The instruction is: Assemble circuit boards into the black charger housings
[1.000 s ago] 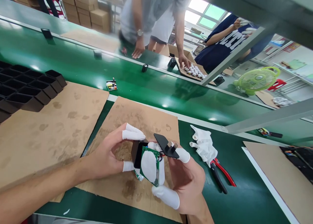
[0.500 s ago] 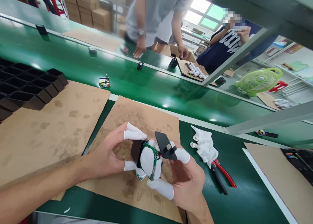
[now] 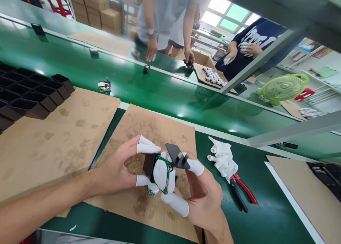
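My left hand (image 3: pixel 126 165), with white finger cots, grips a black plastic housing (image 3: pixel 148 164) between thumb and fingers. Out of the housing's right-hand opening sticks a green circuit board (image 3: pixel 168 183) carrying a white pad (image 3: pixel 160 174). My right hand (image 3: pixel 198 190), also in finger cots, holds this board assembly at its right side. A black end plate with metal plug prongs (image 3: pixel 176 155) stands tilted over the board by my right fingers. Some of the inner parts are hidden behind the fingers. Below the hands lies a stained cardboard sheet (image 3: pixel 144 125).
Pliers with red and black handles (image 3: pixel 243 192) lie to the right, under a crumpled white cloth-like bundle (image 3: pixel 222 157). Rows of black housings (image 3: pixel 37 98) stand at left. A green conveyor belt (image 3: pixel 128 91) carries a circuit board (image 3: pixel 104 86). Co-workers stand across it.
The circuit board and black pieces on the belt have shifted left. My hands keep nearly the same place; the prong plate has tipped slightly left. Across the belt, a co-worker's hands have come down.
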The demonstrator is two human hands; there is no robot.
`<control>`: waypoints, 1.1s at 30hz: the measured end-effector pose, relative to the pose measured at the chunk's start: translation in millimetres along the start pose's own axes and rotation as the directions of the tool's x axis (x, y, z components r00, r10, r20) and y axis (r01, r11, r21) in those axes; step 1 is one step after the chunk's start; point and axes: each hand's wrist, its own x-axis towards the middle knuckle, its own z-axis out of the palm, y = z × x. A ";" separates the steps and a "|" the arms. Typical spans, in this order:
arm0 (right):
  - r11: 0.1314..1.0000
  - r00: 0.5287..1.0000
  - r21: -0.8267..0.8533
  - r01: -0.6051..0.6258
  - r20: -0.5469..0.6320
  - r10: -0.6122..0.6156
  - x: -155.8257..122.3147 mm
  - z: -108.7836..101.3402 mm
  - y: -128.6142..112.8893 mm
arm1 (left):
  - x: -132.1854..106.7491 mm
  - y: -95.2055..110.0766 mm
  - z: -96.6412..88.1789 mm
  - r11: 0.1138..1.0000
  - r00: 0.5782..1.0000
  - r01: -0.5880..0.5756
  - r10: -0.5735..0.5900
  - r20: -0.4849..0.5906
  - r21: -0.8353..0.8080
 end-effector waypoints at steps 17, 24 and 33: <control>0.983 0.936 0.159 0.091 -0.350 -0.030 -3.2 2.1 -9.7 | -3.3 -7.2 4.6 0.993 0.997 0.052 -0.056 -0.043 -0.102; 0.978 0.984 0.206 -0.037 -0.161 0.071 -12.6 2.3 -5.0 | -1.4 -7.3 1.4 0.996 1.000 -0.013 0.011 -0.025 -0.087; 0.999 0.996 -0.018 -0.034 -0.085 0.032 -9.4 1.3 0.7 | -1.7 -2.4 0.5 0.999 1.000 -0.007 0.005 -0.028 -0.051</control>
